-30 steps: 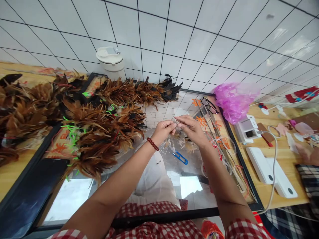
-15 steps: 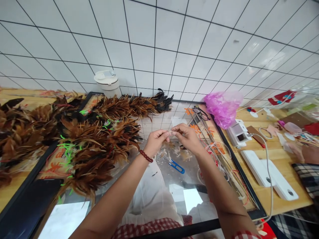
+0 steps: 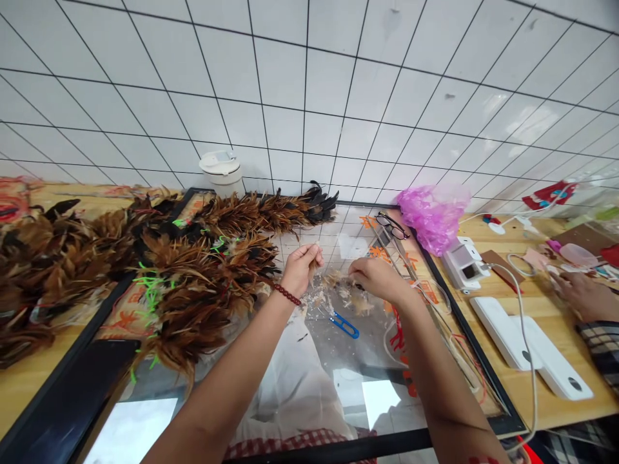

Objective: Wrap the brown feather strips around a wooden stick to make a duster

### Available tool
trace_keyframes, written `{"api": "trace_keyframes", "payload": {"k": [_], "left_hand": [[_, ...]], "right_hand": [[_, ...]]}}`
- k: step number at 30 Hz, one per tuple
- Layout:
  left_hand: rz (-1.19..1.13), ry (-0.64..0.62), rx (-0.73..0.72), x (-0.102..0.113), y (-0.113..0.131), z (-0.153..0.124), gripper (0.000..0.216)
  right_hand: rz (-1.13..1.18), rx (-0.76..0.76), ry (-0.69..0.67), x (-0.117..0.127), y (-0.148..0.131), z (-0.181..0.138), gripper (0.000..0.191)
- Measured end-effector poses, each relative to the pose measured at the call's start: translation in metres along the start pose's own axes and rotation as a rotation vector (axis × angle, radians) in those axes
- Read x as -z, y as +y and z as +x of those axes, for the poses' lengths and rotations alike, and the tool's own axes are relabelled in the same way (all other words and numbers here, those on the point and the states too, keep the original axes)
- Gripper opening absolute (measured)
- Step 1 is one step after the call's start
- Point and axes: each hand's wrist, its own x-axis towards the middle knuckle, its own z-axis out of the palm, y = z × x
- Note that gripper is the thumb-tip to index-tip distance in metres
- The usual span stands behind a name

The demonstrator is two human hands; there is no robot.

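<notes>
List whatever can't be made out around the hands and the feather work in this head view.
- What the left hand pinches: a small tuft, too small and hidden by curled fingers.
- What the right hand touches among the loose feathers: blurred, covered by the hand.
- The blue snips: blades lost in glare on the glass sheet.
- A co-worker's hand: cut off by the right edge.
- The feather bundles: left end cut off.
</notes>
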Motion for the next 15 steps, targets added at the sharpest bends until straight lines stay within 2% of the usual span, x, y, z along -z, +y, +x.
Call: {"api": "trace_keyframes", "payload": {"k": [3,6,10,15], "left_hand": [[0.037,-0.023,0.021,-0.003,-0.002,0.006,0.032],[0.136,-0.056,0.050,-0.009,0.000,0.012,0.033],[0.372,-0.139,0.075,-0.018,0.002,0.013,0.030],[0.468,-0.182,0.125,-0.026,0.003,0.004,0.026]], "right_hand": [[0.052,0.085,0.121,0.007,0.003,-0.002,0.026],[-0.030,0.128,0.134,0.010,-0.003,-0.002,0.026],[-0.150,0.054,0.187,0.008,-0.014,0.002,0.018],[-0.067,0.015,0.274,0.005,-0.015,0.004,0.012]]}}
